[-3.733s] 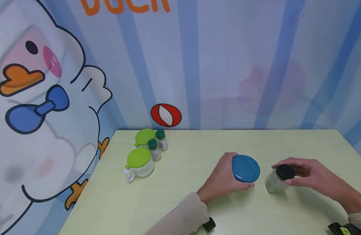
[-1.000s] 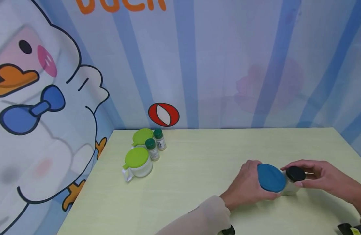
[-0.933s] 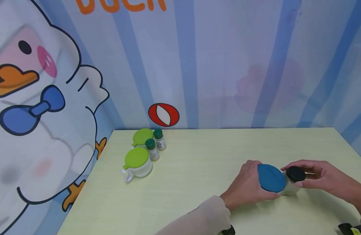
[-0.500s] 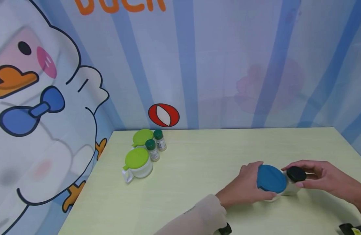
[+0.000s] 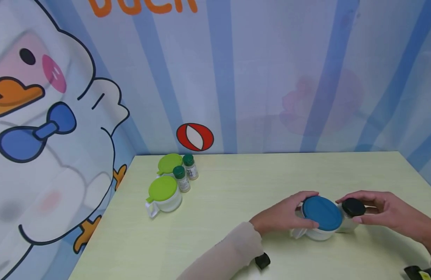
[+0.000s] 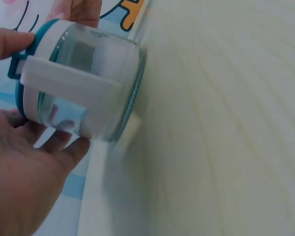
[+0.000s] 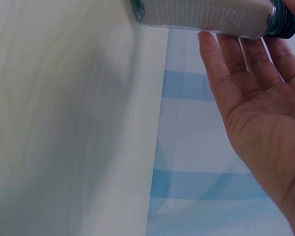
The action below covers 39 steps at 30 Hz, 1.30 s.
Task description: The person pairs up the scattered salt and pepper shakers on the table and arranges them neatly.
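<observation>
My left hand (image 5: 283, 214) holds a round glass jar (image 5: 322, 213) with a blue lid, thumb on the near side and fingers on the far side. The left wrist view shows the jar's white handle (image 6: 69, 81) and fingertips (image 6: 78, 147) against the glass. Right beside this jar stands a square glass shaker bottle (image 5: 354, 207) with a black cap. My right hand (image 5: 381, 208) grips it near the cap, thumb in front. Pale contents fill the bottle (image 7: 201, 14) in the right wrist view, where several fingers lie along its side.
Two white-handled jars with green lids, one in front (image 5: 162, 188) and one behind (image 5: 170, 162), stand at the table's back left. Two small green-capped bottles, a nearer one (image 5: 182, 181) and a farther one (image 5: 191, 169), are beside them. A printed backdrop (image 5: 254, 77) rises behind the table (image 5: 236, 194).
The blue-lidded jar has moved right until it is beside the black-capped bottle, which shifted slightly right. Over the last half second, my left hand drew back leftward around the jar, and its handle came into view.
</observation>
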Motion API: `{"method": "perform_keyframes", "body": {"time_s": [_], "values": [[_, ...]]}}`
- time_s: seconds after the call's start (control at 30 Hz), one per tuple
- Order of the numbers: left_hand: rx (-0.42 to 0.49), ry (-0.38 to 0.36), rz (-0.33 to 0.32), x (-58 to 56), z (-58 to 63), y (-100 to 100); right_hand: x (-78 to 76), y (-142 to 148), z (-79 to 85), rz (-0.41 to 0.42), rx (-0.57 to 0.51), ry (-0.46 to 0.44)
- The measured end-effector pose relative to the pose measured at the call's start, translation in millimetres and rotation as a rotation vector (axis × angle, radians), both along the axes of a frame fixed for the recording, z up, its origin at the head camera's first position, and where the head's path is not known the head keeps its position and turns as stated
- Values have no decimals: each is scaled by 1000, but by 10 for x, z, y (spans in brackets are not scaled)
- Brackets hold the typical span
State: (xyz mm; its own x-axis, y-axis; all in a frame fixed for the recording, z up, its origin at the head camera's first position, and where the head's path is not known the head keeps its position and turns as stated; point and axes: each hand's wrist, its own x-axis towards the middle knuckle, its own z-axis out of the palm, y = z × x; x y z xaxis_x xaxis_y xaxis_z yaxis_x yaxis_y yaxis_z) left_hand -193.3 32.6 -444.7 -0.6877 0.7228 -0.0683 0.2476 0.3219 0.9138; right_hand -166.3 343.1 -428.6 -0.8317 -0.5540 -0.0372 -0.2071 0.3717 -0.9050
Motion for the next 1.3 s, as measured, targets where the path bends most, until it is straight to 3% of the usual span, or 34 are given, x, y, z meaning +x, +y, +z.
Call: {"method": "perform_keyframes", "body": {"time_s": [0.1,0.5,0.83,1.3], "values": [[7,-38,7,-18,-2,-7,-3,0,7,-8,-3,-15],[-16,-10,105,-12,24,17,0,-17,-11,-42,41,-5],[-41,51,92,-18,23,42,3,22,-37,1,12,16],[-21,-10,184,28,27,98,4,36,-42,-6,38,28]]}}
